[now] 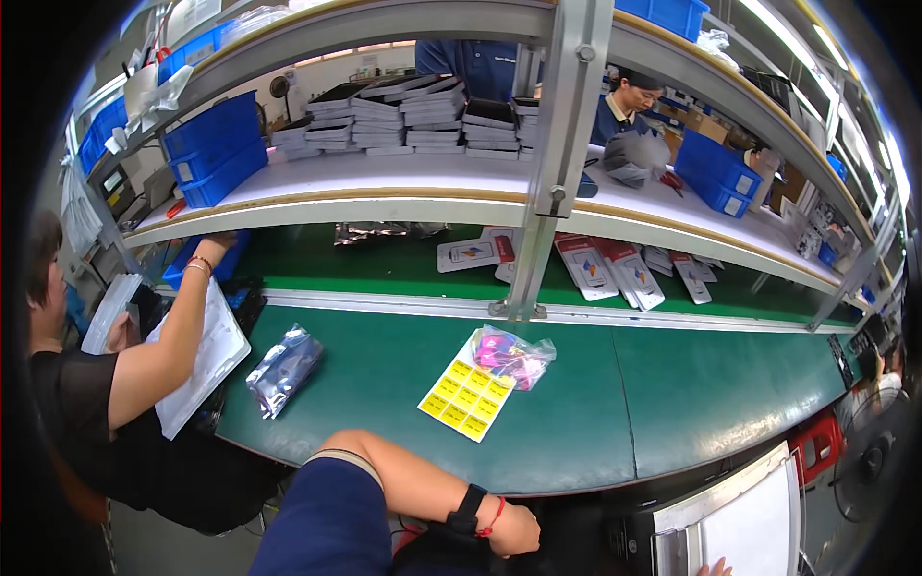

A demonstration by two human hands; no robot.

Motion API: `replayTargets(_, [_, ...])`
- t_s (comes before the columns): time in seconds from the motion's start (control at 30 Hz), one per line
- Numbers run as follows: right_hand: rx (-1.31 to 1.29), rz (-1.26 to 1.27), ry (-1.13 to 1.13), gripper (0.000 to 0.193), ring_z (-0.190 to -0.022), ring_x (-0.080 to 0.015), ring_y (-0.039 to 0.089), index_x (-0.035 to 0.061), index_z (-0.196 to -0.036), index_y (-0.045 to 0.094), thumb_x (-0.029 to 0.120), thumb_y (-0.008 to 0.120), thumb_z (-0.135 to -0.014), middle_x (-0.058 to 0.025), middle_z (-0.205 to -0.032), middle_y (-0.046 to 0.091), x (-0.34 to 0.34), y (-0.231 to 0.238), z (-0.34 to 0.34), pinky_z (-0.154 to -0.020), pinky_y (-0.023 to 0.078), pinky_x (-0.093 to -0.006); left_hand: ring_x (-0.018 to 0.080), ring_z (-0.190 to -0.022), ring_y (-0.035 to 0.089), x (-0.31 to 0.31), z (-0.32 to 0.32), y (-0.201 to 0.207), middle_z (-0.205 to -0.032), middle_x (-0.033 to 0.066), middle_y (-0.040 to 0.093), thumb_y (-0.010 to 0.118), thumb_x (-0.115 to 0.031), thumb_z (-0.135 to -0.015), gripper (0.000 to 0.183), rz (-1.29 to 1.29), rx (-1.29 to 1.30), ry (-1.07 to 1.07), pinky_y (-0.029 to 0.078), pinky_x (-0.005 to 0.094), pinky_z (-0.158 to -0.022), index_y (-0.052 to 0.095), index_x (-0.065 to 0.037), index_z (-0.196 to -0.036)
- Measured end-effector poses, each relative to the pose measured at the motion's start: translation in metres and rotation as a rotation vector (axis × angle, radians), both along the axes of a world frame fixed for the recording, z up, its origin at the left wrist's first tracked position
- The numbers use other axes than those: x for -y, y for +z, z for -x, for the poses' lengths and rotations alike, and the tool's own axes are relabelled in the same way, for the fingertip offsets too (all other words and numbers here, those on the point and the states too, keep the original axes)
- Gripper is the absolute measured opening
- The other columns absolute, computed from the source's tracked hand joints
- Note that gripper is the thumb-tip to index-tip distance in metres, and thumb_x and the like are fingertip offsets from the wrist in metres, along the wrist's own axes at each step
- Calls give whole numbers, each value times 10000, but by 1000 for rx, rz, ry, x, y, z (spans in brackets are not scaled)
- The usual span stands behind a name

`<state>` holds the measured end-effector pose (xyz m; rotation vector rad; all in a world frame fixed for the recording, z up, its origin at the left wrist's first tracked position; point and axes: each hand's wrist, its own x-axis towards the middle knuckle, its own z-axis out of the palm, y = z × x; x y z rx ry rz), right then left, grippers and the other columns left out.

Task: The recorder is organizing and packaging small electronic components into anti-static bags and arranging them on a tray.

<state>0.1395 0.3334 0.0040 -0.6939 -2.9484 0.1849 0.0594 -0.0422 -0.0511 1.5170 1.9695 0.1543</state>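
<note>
My left arm, in a navy sleeve with a black wrist strap and red bracelet, reaches across to the right. My left hand (517,531) is below the table's front edge, back of the hand up. Its fingers are hidden, so any grip cannot be seen. Only the fingertips of my right hand (715,568) show at the bottom edge, stretched and slightly apart. They are beside a white panel in a pale metal frame (744,523). On the green table (557,442) lies a sheet of yellow labels (468,398), partly under a clear bag with pink pieces (514,357).
A silvery antistatic bag (285,371) lies left on the table. A co-worker (144,384) at left reaches toward a blue bin (197,257). Red-and-white cards (615,272) lie under the shelf, behind a metal post (557,154). Stacked dark flat devices (432,110) fill the shelf.
</note>
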Motion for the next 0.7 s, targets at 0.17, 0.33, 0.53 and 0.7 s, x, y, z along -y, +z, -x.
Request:
replayTargets(0.17, [6,-16,-1,548,-1241,-403,357,48,-1319,429,427,392,-925,-280,-1322,394,-6,-3,-3,-1046,270,-421,351,-881,607,-2,-1,4,-909,169,613,684,-251,-719,400,32,-18,-27,501,422,-723,565,-19,-1022])
replayTargets(0.33, [8,-25,-1,561,-1237,-404,363,49,-1318,431,446,384,-925,-275,-1314,406,-6,-6,-3,-1042,276,-422,332,-917,615,-2,-2,2,-911,151,652,671,-287,-730,350,43,-53,8,498,415,-788,625,-31,-964])
replayTargets(0.53, [-5,-39,22,571,-1229,-409,371,29,-1307,436,450,382,-925,-282,-1301,416,-7,-7,-2,-1037,283,-428,342,-887,610,-2,1,0,-932,162,613,685,-258,-718,409,53,-39,-27,501,422,-725,565,-24,-1032])
replayTargets(0.7, [-25,-42,32,566,-1222,-419,376,17,-1301,439,438,382,-927,-294,-1292,419,-7,-8,-3,-1036,282,-435,340,-881,614,-2,0,2,-912,160,622,680,-252,-723,403,50,-46,-25,504,418,-720,566,-24,-1034])
